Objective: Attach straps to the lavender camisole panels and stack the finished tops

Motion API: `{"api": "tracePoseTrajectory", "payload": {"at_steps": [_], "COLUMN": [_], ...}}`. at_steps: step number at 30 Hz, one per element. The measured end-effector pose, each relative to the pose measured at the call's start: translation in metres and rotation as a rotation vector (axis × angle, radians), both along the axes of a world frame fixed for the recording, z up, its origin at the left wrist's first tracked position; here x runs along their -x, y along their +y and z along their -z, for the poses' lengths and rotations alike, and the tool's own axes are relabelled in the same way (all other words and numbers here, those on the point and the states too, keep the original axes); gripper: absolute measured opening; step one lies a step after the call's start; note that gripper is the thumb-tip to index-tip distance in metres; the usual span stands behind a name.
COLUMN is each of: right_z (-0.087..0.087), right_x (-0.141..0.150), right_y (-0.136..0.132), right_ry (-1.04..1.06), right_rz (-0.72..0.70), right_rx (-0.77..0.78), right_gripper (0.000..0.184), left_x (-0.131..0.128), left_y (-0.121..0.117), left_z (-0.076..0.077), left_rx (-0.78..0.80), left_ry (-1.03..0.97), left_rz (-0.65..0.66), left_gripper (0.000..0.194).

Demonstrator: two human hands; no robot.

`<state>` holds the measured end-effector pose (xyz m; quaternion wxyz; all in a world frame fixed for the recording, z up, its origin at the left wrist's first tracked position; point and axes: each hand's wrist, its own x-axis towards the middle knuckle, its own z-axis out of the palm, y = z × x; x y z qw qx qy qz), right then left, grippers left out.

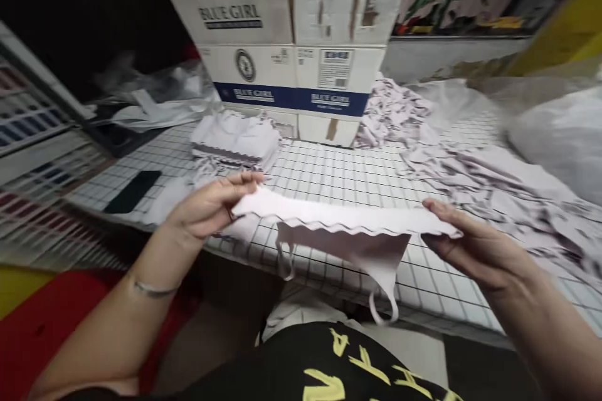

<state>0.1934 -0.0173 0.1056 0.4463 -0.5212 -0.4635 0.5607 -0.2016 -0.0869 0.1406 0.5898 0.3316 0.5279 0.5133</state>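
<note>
A pale pink strappy top (329,213) with a wavy edge is stretched level between my two hands, above the table's near edge. My left hand (216,200) pinches one end of its band. At the other end, the thumb and fingers of my right hand (463,244) are closed on the band. Two thin straps (384,307) dangle below it in loops. Beyond my left hand lies a stack of folded pale pink garments (235,138) with wavy edges.
A white and blue carton (294,62) stands upright at the table's back. Loose pink garments (508,188) cover the right side, near clear plastic bags (559,131). A dark flat rectangle (134,191) lies on the grid-patterned table (329,166) at left. A red seat (61,326) is at lower left.
</note>
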Motion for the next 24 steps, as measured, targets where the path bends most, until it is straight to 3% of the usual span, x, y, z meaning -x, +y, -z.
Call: {"api": "tracePoseTrajectory", "payload": {"at_steps": [3, 5, 8, 10, 12, 16, 18, 22, 24], "right_z": [-0.031, -0.049, -0.056, -0.041, -0.011, 0.057, 0.079, 0.093, 0.096], "right_x": [0.082, 0.142, 0.22, 0.258, 0.283, 0.305, 0.307, 0.304, 0.302], "right_y": [0.046, 0.072, 0.096, 0.096, 0.084, 0.037, 0.015, -0.009, -0.013], "right_ry": [0.307, 0.396, 0.433, 0.41, 0.365, 0.264, 0.231, 0.232, 0.113], "right_rz": [-0.174, -0.205, -0.206, -0.276, -0.358, -0.436, -0.455, -0.503, -0.587], "right_rx": [0.183, 0.214, 0.226, 0.225, 0.249, 0.393, 0.426, 0.3, 0.186], "right_gripper": [0.014, 0.01, 0.011, 0.012, 0.012, 0.013, 0.014, 0.015, 0.016], "left_x": [0.072, 0.119, 0.177, 0.207, 0.23, 0.255, 0.261, 0.268, 0.27], "left_y": [0.015, 0.028, 0.043, 0.046, 0.04, 0.013, -0.002, -0.022, -0.023], "left_z": [-0.041, -0.06, -0.069, -0.056, -0.029, 0.038, 0.061, 0.076, 0.08], "left_rx": [-0.09, -0.105, -0.105, -0.045, 0.083, 0.316, 0.366, 0.279, 0.261], "left_ry": [0.151, 0.227, 0.334, 0.391, 0.415, 0.404, 0.405, 0.435, 0.588], "left_rz": [-0.121, -0.179, -0.295, -0.336, -0.345, -0.319, -0.302, -0.302, -0.291], "left_gripper": [0.027, 0.026, 0.032, 0.03, 0.03, 0.035, 0.037, 0.05, 0.051]}}
